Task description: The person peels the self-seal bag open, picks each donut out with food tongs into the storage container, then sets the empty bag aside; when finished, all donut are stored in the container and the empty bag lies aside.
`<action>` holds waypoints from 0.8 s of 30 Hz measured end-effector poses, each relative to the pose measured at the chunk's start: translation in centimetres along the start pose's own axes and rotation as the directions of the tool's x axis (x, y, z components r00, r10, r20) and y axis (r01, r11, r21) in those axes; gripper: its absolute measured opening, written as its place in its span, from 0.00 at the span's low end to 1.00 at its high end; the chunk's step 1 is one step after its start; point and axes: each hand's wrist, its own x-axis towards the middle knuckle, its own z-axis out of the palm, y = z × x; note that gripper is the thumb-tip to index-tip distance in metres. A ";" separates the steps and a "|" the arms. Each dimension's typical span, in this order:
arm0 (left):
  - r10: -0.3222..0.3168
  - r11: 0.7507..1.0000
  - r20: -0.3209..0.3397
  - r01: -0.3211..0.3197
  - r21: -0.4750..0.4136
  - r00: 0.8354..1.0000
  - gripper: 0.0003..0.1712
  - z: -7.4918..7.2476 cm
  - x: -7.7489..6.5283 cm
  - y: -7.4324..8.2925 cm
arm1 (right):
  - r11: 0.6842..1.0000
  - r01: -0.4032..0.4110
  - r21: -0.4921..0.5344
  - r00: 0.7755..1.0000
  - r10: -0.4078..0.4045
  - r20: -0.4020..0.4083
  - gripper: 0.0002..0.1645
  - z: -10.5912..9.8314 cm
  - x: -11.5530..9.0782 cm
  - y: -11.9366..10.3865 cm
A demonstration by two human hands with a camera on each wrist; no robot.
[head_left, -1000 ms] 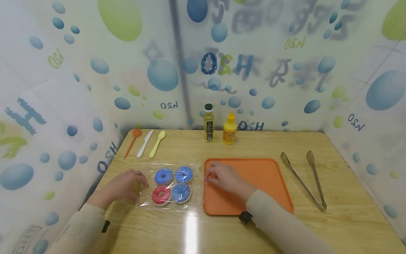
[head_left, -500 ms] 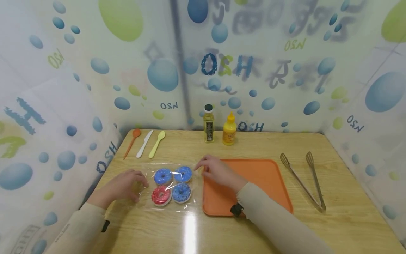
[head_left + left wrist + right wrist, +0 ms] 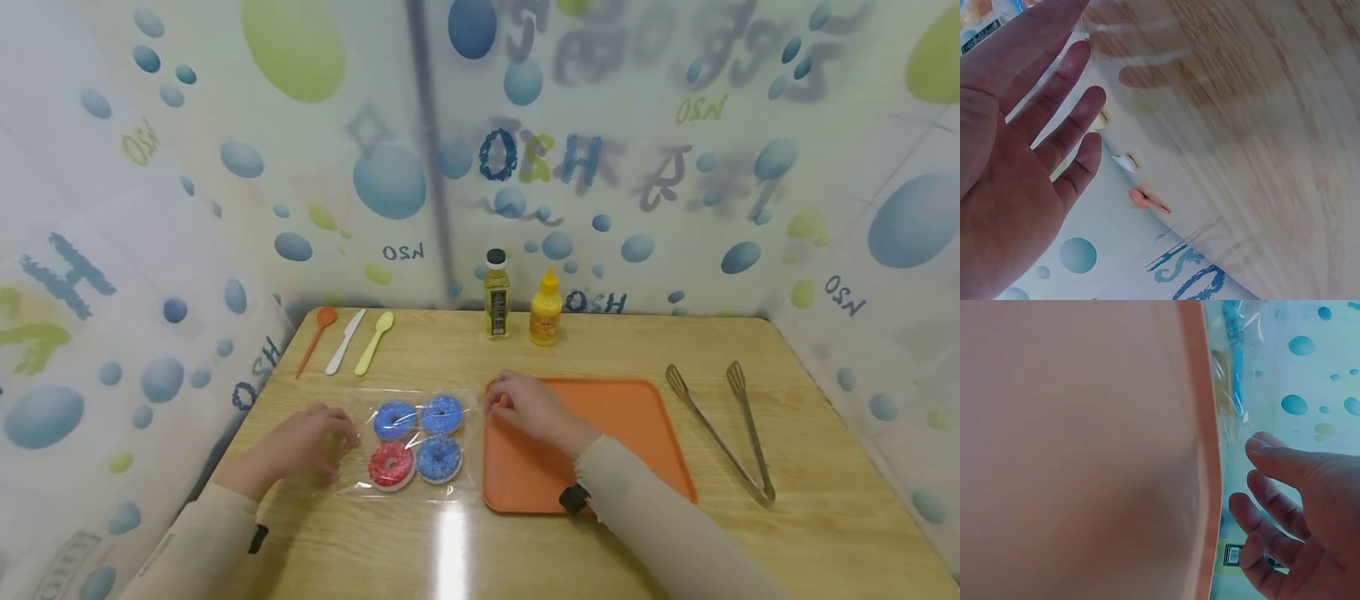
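A clear plastic bag [image 3: 352, 482] lies flat on the table with one red and three blue sprinkled toy donuts in it. The red donut [image 3: 391, 465] is at its front left; a blue donut [image 3: 438, 458] sits beside that one. At the bag's left edge is my left hand [image 3: 303, 446], its fingers apart; its palm [image 3: 1013, 219] faces the left wrist camera. Over the back left corner of the orange tray [image 3: 585, 467], my right hand [image 3: 532, 408] pinches the bag's right edge between thumb [image 3: 1272, 456] and forefinger, the other fingers loosely bent.
An orange spoon [image 3: 315, 337], a white knife [image 3: 345, 343] and a yellow spoon [image 3: 375, 342] lie at the back left. An oil bottle [image 3: 497, 300] and a yellow squeeze bottle [image 3: 545, 315] stand by the wall. Metal tongs [image 3: 723, 442] lie spread to the tray's right.
My right hand first reached left toward the donuts, then drew back right to the tray's edge. The bag with its donuts has slid slightly right, and my left hand has shifted slightly right.
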 end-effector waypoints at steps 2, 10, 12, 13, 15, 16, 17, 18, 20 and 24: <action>0.009 1.000 -0.003 -0.009 0.000 1.000 0.24 0.0 0.0 0.1 | 1.000 -0.021 -0.004 1.000 0.021 0.000 0.03 -0.1 -0.3 0.2; -0.004 1.000 0.004 0.004 -0.002 1.000 0.25 0.1 0.3 0.2 | 0.996 -0.087 -0.023 0.996 0.086 -0.015 0.03 -0.5 -1.5 1.1; -0.001 1.000 -0.001 0.001 -0.001 1.000 0.25 0.1 0.4 0.2 | 0.996 -0.089 -0.014 0.996 0.088 -0.013 0.03 -0.7 -1.7 1.2; 0.009 1.000 -0.004 -0.009 -0.001 1.000 0.25 0.1 0.4 0.2 | 0.995 -0.095 -0.010 0.995 0.095 -0.013 0.03 -0.8 -1.8 1.2; 0.016 1.000 -0.010 -0.016 -0.004 1.000 0.25 0.2 0.5 0.3 | 0.993 -0.118 -0.014 0.993 0.118 -0.030 0.04 -1.2 -2.0 1.2; 0.017 1.000 -0.012 -0.017 -0.006 1.000 0.25 0.2 0.5 0.4 | 0.991 -0.133 -0.022 0.990 0.132 -0.044 0.04 -1.3 -2.0 1.2; 0.024 1.000 -0.014 -0.024 -0.005 1.000 0.25 0.2 0.6 0.4 | 0.988 -0.149 -0.027 0.987 0.147 -0.060 0.04 -1.4 -2.1 1.2; 0.027 1.000 -0.014 -0.027 -0.004 1.000 0.25 0.2 0.5 0.5 | 0.986 -0.163 -0.027 0.984 0.160 -0.074 0.05 -1.6 -2.1 1.1; 0.026 1.000 -0.008 -0.026 0.002 1.000 0.24 0.1 0.5 0.6 | 0.984 -0.172 -0.039 0.981 0.168 -0.095 0.05 -1.7 -2.3 0.8; 0.003 1.000 0.011 -0.002 -0.022 1.000 0.23 -0.4 0.5 1.4 | 0.993 -0.109 -0.038 0.993 0.106 -0.055 0.05 -1.5 -2.8 -0.4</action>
